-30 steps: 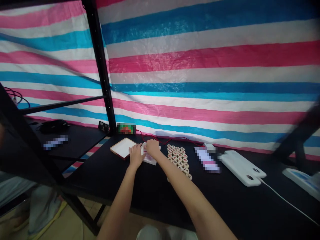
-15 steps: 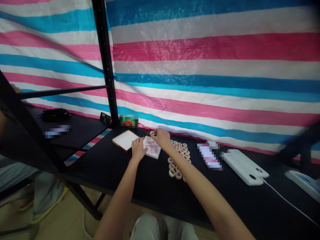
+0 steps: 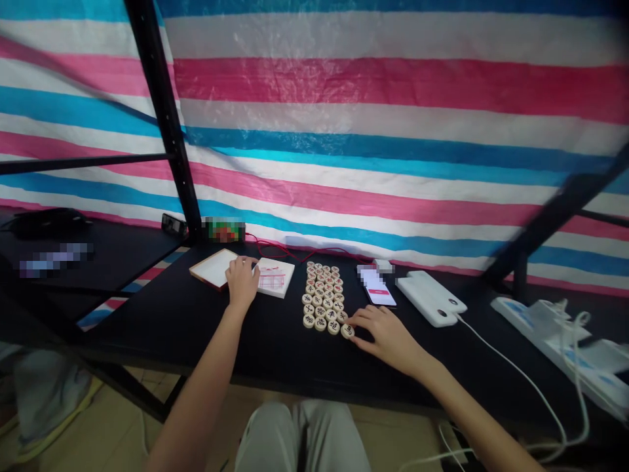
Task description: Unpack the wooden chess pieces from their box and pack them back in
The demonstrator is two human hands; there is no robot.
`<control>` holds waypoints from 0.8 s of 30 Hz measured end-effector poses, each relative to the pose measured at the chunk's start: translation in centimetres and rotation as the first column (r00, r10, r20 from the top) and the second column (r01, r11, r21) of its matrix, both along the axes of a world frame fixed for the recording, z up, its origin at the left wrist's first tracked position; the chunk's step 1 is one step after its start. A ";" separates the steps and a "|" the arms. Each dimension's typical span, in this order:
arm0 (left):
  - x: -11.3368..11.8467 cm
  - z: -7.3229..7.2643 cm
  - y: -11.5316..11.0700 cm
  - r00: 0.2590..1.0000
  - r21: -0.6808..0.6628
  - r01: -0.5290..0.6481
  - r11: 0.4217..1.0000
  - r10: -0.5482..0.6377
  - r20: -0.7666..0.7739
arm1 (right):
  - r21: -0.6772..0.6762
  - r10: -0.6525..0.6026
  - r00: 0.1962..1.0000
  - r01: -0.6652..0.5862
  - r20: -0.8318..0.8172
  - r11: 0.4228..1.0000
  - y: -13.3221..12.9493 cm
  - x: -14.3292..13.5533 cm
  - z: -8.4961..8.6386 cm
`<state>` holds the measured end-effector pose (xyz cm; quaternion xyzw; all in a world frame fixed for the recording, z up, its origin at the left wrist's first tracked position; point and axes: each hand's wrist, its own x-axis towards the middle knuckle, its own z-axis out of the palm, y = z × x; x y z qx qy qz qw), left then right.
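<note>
Table front edge: the table's (image 3: 275, 354) near edge runs between the knees (image 3: 302, 439) and the pieces; a strip of dark tabletop lies between that edge and the front row.
Corner piece: the round, flat piece (image 3: 347, 332) at the near right corner of the block lies at the fingertips of the right hand (image 3: 390, 334), just left of the palm; being round, it has no long axis.
Right grip: thumb and forefinger appear pinched on the rim of that piece, which looks flat on the table; how firmly they press cannot be told.
Nearer hand: the right; the left is well apart from the corner piece, beyond the block's left side.
Block of pieces: the other pieces (image 3: 320, 308) stand in a grid, four across in front and longer from front to back; the corner piece sits just beside its left neighbour, with dark table to its right and toward the person.
Left grip: the left hand (image 3: 243, 278) reaches between the white box and the open lid, fingers at the box's left edge; whether they clamp it cannot be told.
White box: the box (image 3: 278, 278), with a red drawing on top, lies left of the pieces, a strip of table between.
Lid: the shallow lid (image 3: 212, 269) lies left of the box, partly behind the left hand.
Right side: a phone (image 3: 381, 295), then a white power bank (image 3: 432, 300), bound the room beyond the right hand.
Back: a red cable (image 3: 270, 248) runs along the foot of the striped sheet (image 3: 344, 164).
</note>
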<state>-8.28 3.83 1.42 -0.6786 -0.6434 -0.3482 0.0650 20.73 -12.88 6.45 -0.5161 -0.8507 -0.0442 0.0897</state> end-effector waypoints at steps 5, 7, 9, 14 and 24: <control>0.0 0.6 -0.4 0.997 -0.014 -0.081 0.997 0.081 0.015 | 0.126 -0.029 0.998 0.023 0.048 0.992 -0.1 -0.1 -1.4; 0.0 0.7 -0.4 0.995 -0.025 -0.093 0.995 0.094 0.015 | 0.159 -0.034 0.998 0.025 0.054 0.987 -0.2 -0.2 -1.9; 0.0 0.6 -0.3 0.996 -0.021 -0.093 0.995 0.093 -0.001 | 0.183 -0.049 0.998 0.039 0.050 0.982 -0.5 -0.3 -2.4; 0.1 0.2 -0.3 0.989 -0.027 -0.099 0.995 0.095 -0.111 | 0.232 -0.134 0.990 0.141 -0.046 0.962 -1.2 -0.2 -4.1; 2.3 1.4 1.1 0.884 -0.192 -0.161 0.968 0.055 -0.464 | 0.240 -0.112 0.971 0.163 -0.210 0.957 -0.9 0.3 -5.1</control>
